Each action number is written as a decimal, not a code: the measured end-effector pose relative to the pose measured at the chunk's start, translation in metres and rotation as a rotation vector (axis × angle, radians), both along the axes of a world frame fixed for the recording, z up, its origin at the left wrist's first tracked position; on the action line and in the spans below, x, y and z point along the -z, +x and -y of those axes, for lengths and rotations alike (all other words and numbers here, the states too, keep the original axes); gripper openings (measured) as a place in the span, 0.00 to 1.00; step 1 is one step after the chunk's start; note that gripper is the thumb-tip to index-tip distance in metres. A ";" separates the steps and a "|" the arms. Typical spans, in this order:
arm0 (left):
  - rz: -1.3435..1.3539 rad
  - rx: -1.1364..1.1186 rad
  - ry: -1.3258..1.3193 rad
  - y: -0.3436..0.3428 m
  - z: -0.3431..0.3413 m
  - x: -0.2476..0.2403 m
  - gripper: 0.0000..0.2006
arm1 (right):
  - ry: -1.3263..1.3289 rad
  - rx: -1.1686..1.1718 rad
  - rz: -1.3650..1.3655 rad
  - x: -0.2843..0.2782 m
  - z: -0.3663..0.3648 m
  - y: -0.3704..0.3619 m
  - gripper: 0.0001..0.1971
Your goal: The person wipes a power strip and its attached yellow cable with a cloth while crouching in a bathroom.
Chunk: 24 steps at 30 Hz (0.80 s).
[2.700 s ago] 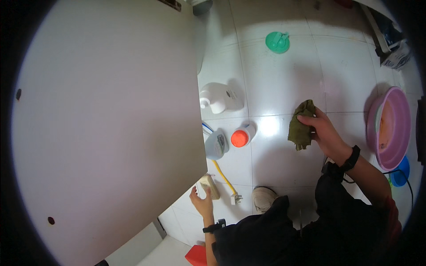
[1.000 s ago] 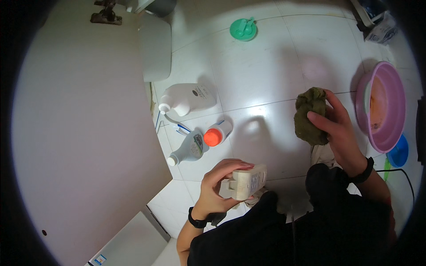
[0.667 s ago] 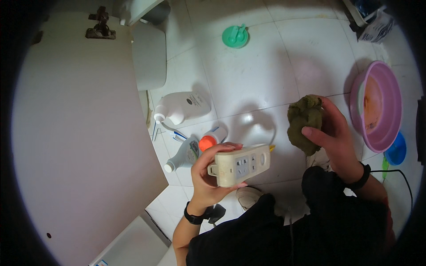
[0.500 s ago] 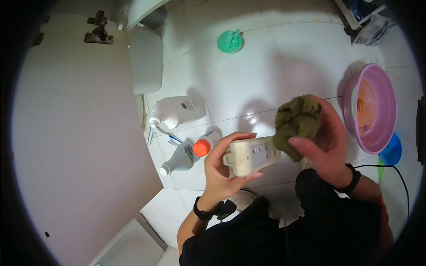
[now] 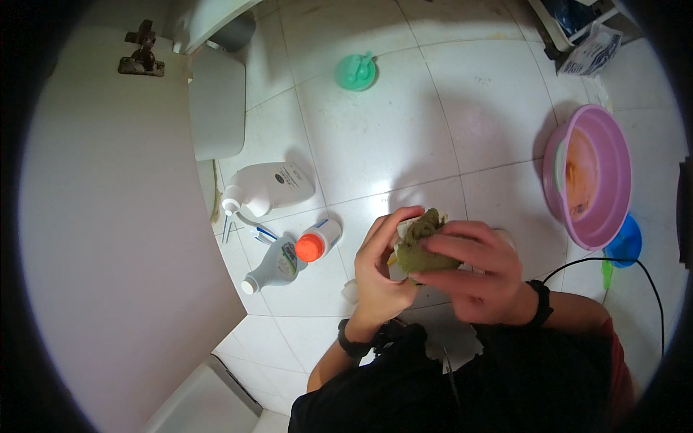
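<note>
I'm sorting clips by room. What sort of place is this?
Probably a home washroom or utility area, though the view doesn't settle which: there are white floor tiles, a pink basin and a white plastic bottle with other bottles beside it.

**A well-occupied white tiled floor (image 5: 390, 123)**

Left of the left hand (image 5: 382, 281) are a white bottle with an orange cap (image 5: 317, 240), nearest, then a pale grey bottle (image 5: 274, 267) and, farther ahead, a white jug (image 5: 278, 186). Well ahead of that hand lies a round green dish (image 5: 350, 72). Right of the right hand (image 5: 484, 274) sits a pink basin (image 5: 613, 177), a blue bowl (image 5: 626, 244) just beside it.
</note>
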State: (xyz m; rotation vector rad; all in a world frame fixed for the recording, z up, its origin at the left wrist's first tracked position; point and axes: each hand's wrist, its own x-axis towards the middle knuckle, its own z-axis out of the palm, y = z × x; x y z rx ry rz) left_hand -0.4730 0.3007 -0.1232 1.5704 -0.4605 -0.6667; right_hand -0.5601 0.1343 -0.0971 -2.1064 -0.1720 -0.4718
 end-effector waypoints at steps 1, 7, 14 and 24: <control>-0.002 0.000 -0.003 -0.001 0.000 0.001 0.36 | -0.003 0.000 -0.002 0.000 -0.001 0.003 0.21; -0.114 -0.168 -0.070 -0.006 0.001 0.004 0.37 | 0.530 0.279 -0.376 -0.014 -0.005 0.024 0.21; -0.003 -0.102 -0.039 -0.001 -0.003 0.009 0.35 | 0.014 0.016 -0.069 -0.007 0.004 0.026 0.22; 0.092 -0.101 0.083 0.000 0.005 0.000 0.32 | -0.275 -0.008 0.046 -0.004 -0.009 0.013 0.22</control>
